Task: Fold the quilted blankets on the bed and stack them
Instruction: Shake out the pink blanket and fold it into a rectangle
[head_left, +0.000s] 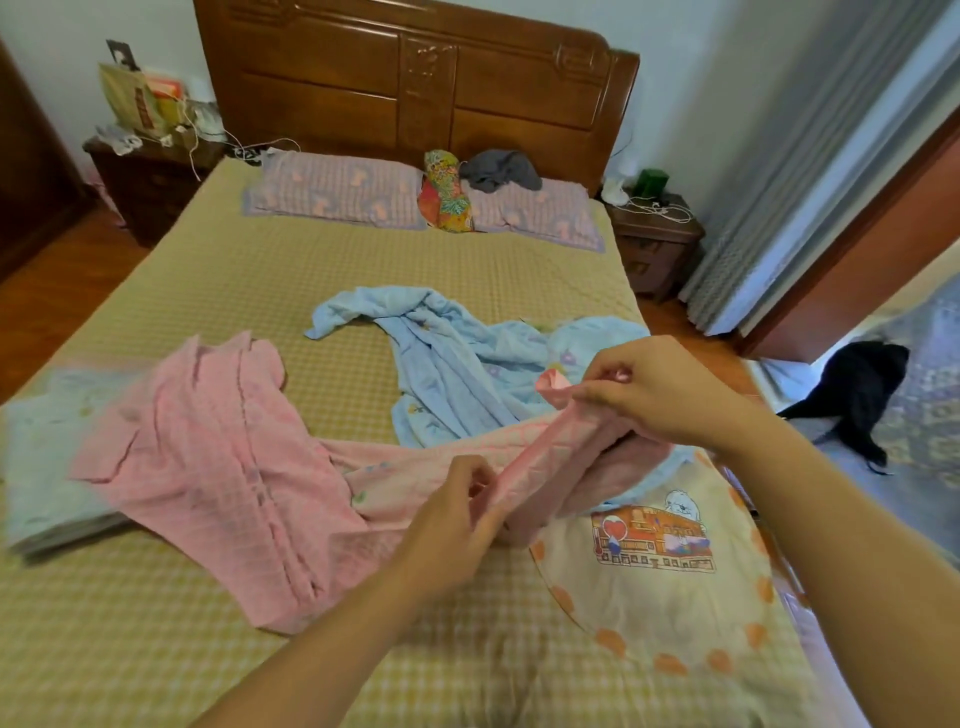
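Head view shows my left hand (457, 514) and right hand (649, 389) both pinching the bound edge of the pink quilted blanket (218, 457), lifted at centre right of the frame while the rest trails crumpled toward the lower left. The blue quilted blanket (457, 358) lies bunched mid-frame, and a folded pale one (41, 457) sits at the left edge on the bed (260, 270). I judge the risk is this: the edge is twisted, so pulling it taut may fold it crooked, or drag the pink fabric over the folded pile and the cream cartoon blanket (665, 587) at lower right. I can read no writing; that print's lettering is too small.
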